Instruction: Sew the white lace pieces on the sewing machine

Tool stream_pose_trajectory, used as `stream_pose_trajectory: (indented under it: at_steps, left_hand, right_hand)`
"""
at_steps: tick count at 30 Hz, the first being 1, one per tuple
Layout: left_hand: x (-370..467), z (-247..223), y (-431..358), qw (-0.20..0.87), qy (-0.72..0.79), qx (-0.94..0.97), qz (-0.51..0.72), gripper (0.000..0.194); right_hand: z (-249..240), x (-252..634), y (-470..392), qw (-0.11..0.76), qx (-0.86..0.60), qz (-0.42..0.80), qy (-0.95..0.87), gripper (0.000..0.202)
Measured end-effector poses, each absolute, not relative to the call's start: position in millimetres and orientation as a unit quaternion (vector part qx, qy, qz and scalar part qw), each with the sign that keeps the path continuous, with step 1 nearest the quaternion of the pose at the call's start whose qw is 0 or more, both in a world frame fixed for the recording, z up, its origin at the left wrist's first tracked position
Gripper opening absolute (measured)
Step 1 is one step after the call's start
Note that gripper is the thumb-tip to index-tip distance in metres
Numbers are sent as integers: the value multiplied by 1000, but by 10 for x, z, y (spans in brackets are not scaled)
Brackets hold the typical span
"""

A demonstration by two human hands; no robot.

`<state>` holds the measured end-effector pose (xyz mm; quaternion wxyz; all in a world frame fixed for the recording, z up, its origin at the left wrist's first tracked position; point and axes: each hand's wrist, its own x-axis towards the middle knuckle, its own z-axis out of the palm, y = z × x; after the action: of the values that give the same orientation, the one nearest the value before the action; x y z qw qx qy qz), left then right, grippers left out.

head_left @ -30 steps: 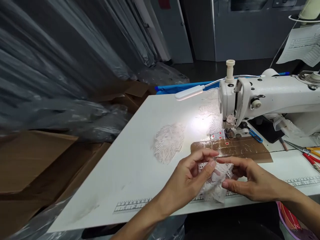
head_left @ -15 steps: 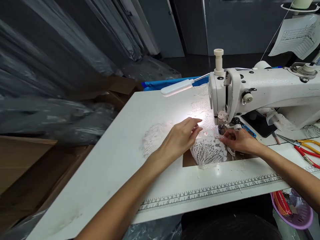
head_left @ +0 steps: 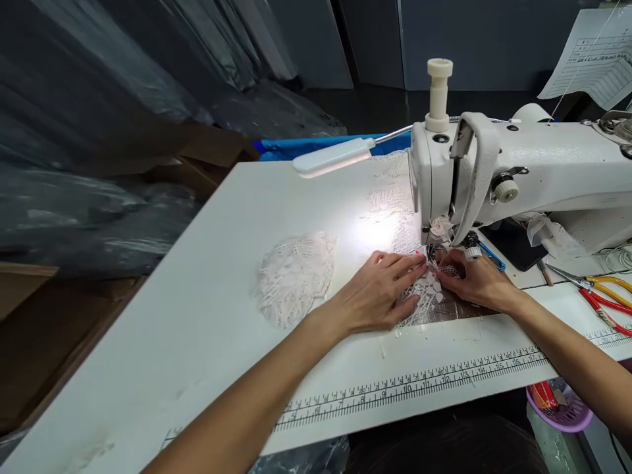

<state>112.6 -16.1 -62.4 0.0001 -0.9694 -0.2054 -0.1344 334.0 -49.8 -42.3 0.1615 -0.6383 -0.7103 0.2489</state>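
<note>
White lace [head_left: 425, 289] lies under the needle area of a white sewing machine [head_left: 439, 178]. My left hand [head_left: 382, 289] rests flat on the lace, left of the presser foot [head_left: 434, 251], its fingers stretched out. Close to the foot on the right, my right hand [head_left: 476, 280] pinches the lace edge between thumb and fingers; its fingertips are partly hidden. More lace [head_left: 390, 204] runs back across the table behind the needle. A separate round lace piece [head_left: 296, 273] lies to the left of my left hand.
A lamp [head_left: 333, 157] lights the work from behind. Right of the machine head lie a dark phone [head_left: 513, 243], scissors with yellow handles [head_left: 609, 286] and a red-handled tool [head_left: 605, 309]. A printed ruler [head_left: 409, 388] follows the front table edge. A purple basket [head_left: 567, 421] hangs below.
My left hand has come down from above the lace and now lies flat on it, nearer the needle. My right hand stays by the foot. The camera view has shifted slightly.
</note>
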Motion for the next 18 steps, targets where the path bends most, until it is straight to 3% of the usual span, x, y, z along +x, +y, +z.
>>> stream_pose_trajectory:
  at_steps: [7, 15, 18]
  left_hand:
    - [1115, -660, -89, 2, -204, -956, -212, 35]
    - [1158, -664, -144, 47, -201, -955, -212, 42]
    - [1182, -611, -167, 75, -199, -935, -283, 31]
  right_hand:
    - [-391, 3327, -567, 175, -631, 259, -710, 23]
    - [-459, 3306, -734, 223, -606, 191, -739, 20]
    - [-495, 3283, -764, 225, -580, 162, -766, 22]
